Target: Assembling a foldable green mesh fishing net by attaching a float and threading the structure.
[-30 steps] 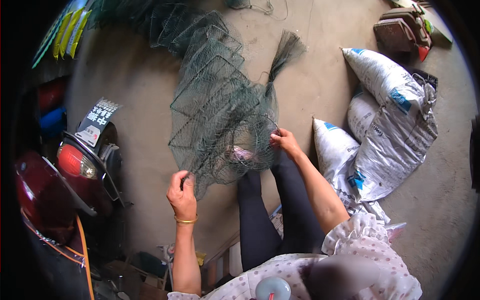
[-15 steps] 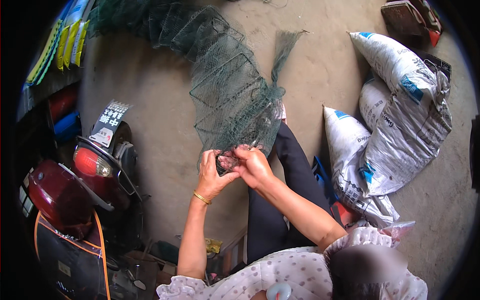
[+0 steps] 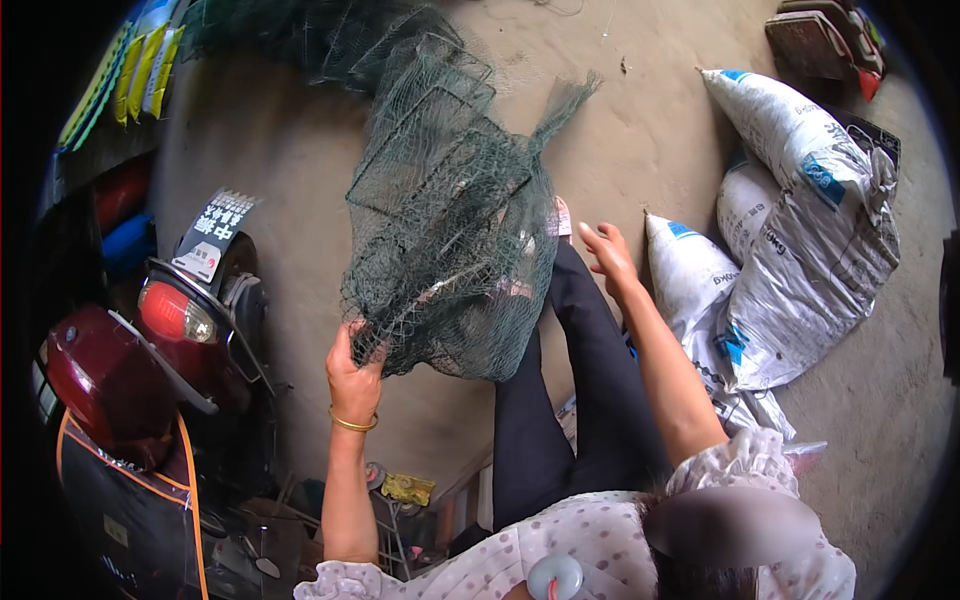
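Note:
A long dark green mesh fishing net (image 3: 440,220), with square frames inside it, stretches from the far left down to my lap. My left hand (image 3: 354,362), a gold bangle on its wrist, grips the bunched near left edge of the mesh. To the right of the net, my right hand (image 3: 610,254) is raised clear of it, fingers apart with nothing in them. A narrow gathered tail of the net (image 3: 562,112) points up and right from its right side. Part of the net drapes over my dark trousers (image 3: 530,440).
White woven sacks (image 3: 800,270) lean together on the right. A dark red scooter (image 3: 185,320) with an orange-trimmed black cover stands close on the left. Yellow packets (image 3: 145,75) lie at the far left, and dark red-brown objects (image 3: 815,45) sit at the far right.
My right hand has let go of the mesh and moved right and away from me. My left hand has moved left, drawing the net's near end out wider.

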Motion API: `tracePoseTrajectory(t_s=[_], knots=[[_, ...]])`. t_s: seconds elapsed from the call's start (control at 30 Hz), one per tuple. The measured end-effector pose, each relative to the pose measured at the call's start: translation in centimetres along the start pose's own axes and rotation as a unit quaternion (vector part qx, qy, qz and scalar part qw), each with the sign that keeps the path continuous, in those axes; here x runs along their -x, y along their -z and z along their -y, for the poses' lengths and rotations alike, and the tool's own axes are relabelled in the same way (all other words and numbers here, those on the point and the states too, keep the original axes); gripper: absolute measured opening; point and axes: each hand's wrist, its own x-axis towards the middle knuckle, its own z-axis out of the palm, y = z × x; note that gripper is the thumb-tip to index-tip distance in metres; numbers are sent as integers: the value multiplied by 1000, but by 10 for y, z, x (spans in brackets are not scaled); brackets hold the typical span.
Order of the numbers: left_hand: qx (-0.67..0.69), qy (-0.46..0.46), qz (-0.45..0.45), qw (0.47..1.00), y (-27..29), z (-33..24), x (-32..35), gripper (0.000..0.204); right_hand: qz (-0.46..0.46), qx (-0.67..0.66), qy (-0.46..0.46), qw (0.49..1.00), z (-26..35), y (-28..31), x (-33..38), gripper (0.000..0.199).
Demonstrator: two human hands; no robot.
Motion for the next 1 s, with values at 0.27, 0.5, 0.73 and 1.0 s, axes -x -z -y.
tracePoseTrajectory(t_s=[0.27, 0.5, 0.73, 1.0], knots=[[-92, -120, -31, 988, 15, -4, -29, 31, 187, 346, 496, 774, -136, -101, 46, 19], [-235, -219, 5, 947, 72, 23, -36, 19, 485, 411, 254, 729, 32, -55, 238, 34], [-272, -317, -8, 909, 53, 49, -26, 18, 255, 285, 647, 660, 186, -96, 237, 66], [-111, -168, -262, 944, 85, 102, 18, 60, 355, 304, 448, 762, 188, -175, 200, 23]])
